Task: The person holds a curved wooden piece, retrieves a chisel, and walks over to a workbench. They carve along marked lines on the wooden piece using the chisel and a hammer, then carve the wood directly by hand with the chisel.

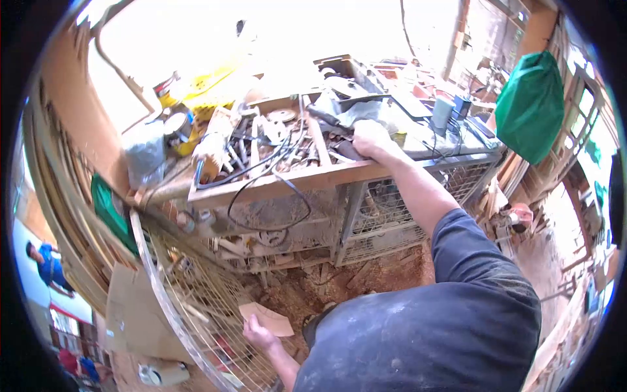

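My left hand (261,334) is low in the view, closed on the edge of a flat tan piece (269,319) with a curved side. My right hand (371,139) reaches to the cluttered workbench, its fingers wrapped round a dark object (349,150) that I cannot make out. Beside that hand lie a crumpled grey plastic bag (372,112) and a wooden strip (318,140). To its left, a wooden tray (287,175) holds many tools and metal parts, with a black cable (243,175) looped over its front edge.
A green bag (530,108) hangs at the right. Under the bench are mesh doors (385,225). A wire rack (196,307) stands at the lower left near long boards (65,196). Wood shavings (385,269) cover the floor. A person in blue (49,268) is at the far left.
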### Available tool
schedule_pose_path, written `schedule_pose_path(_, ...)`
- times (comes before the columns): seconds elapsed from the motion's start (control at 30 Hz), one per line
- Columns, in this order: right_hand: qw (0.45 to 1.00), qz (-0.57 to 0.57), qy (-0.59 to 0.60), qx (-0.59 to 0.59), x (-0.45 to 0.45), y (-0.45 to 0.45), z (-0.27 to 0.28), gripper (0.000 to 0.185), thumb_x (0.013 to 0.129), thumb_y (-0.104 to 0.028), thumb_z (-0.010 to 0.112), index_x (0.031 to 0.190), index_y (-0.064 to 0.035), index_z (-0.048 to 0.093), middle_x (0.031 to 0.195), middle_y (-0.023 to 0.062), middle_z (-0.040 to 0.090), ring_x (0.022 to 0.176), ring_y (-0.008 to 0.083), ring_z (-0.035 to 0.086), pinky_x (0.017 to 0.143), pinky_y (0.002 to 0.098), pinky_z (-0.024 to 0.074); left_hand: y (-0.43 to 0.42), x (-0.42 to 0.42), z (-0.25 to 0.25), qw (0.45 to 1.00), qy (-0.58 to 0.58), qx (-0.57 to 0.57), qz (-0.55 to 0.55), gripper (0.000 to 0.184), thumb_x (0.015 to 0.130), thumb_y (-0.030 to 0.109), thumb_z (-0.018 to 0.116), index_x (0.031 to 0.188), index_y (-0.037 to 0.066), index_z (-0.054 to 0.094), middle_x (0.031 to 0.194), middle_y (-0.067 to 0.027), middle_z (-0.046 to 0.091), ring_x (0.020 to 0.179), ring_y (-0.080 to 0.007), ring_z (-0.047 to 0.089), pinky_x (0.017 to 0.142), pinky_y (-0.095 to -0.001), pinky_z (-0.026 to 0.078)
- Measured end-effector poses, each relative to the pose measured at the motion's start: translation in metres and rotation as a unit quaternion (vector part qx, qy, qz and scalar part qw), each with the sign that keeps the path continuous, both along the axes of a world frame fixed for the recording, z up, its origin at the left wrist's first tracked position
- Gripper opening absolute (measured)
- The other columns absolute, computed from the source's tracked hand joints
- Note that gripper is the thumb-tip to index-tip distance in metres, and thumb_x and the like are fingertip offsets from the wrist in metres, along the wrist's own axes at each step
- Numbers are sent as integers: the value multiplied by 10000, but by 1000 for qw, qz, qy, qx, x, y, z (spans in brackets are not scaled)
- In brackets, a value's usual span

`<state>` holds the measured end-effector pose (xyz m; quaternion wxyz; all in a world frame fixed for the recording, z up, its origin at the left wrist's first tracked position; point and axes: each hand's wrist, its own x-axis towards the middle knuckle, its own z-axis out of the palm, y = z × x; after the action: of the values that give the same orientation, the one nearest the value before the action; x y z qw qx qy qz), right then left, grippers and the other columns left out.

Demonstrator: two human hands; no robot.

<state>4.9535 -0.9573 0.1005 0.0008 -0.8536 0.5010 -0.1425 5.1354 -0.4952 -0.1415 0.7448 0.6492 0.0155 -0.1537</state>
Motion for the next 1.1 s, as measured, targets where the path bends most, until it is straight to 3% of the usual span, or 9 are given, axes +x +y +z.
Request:
schedule_pose_path(0.13, 979, 53, -58, -186, -23, 9, -2, 197, 854, -96, 539, 1019, 5, 579, 899, 232, 657, 879, 369, 673, 812, 463, 538, -30, 12, 4, 999, -19, 29, -38, 212, 893, 118, 542, 922, -44, 676, 859, -57, 646, 755, -158, 578, 683, -314, 475)
schedule_pose_path(0.2, 995, 30, -84, -34, -39, 42, 28, 172, 862, -82, 524, 1003, -1, 580, 948, 263, 647, 938, 376, 657, 844, 467, 522, -51, 16, 6, 991, -35, 25, -129, 223, 899, 124, 538, 949, -45, 675, 873, -70, 653, 763, -162, 582, 688, -319, 474)
schedule_pose_path(0.4, 932, 31, -351, -90, -164, 145, 22, 134, 934, -67, 573, 1060, -22, 562, 908, 202, 623, 839, 367, 636, 746, 421, 499, -141, -17, -7, 962, 75, 22, -263, 208, 871, 150, 625, 998, -14, 652, 979, -82, 650, 828, -214, 601, 729, -349, 484)
schedule_pose_path(0.53, 899, -164, -402, 56, -275, 210, -55, 110, 929, -110, 618, 951, -3, 604, 730, 114, 573, 670, 180, 553, 644, 334, 467, -200, -64, -10, 830, 13, 91, -550, 289, 848, 228, 659, 978, -30, 651, 962, -108, 638, 899, -247, 610, 819, -411, 465)
schedule_pose_path(0.57, 873, -242, -418, 69, -292, 234, -65, 126, 929, -126, 622, 902, -3, 611, 698, 99, 561, 661, 162, 541, 632, 333, 462, -219, -74, -34, 759, -147, 146, -617, 285, 845, 239, 659, 925, -35, 651, 918, -103, 625, 872, -240, 593, 793, -413, 456)
schedule_pose_path(0.67, 785, -394, -475, 57, -350, 292, -111, 178, 932, -165, 627, 836, -15, 627, 650, 52, 525, 649, 120, 505, 604, 321, 431, -266, -145, -32, 655, -242, 118, -706, 234, 848, 209, 665, 789, -17, 648, 796, -54, 580, 762, -158, 535, 680, -358, 425)
schedule_pose_path(0.73, 734, -478, -482, 3, -386, 322, -132, 192, 947, -200, 621, 849, -36, 638, 653, 27, 492, 652, 100, 477, 597, 296, 398, -287, -203, -19, 645, -13, 102, -757, 162, 861, 148, 661, 790, 3, 649, 765, 6, 551, 709, -78, 491, 628, -294, 393)
schedule_pose_path(0.87, 560, -475, -664, -141, -473, 345, -150, 205, 991, -242, 580, 920, -53, 614, 699, -32, 475, 658, 66, 421, 597, 269, 353, -327, -340, -5, 529, -28, 45, -847, 105, 899, 47, 613, 862, -17, 687, 793, 8, 646, 656, -74, 554, 582, -248, 434)
schedule_pose_path(1.1, 550, -553, -590, -209, -663, 379, -138, 202, 987, -200, 556, 997, -14, 634, 679, -8, 477, 634, 87, 442, 572, 296, 357, -384, -628, 45, 382, -92, -24, -919, 103, 915, 41, 598, 915, -23, 679, 827, 9, 655, 694, -68, 570, 596, -225, 436)
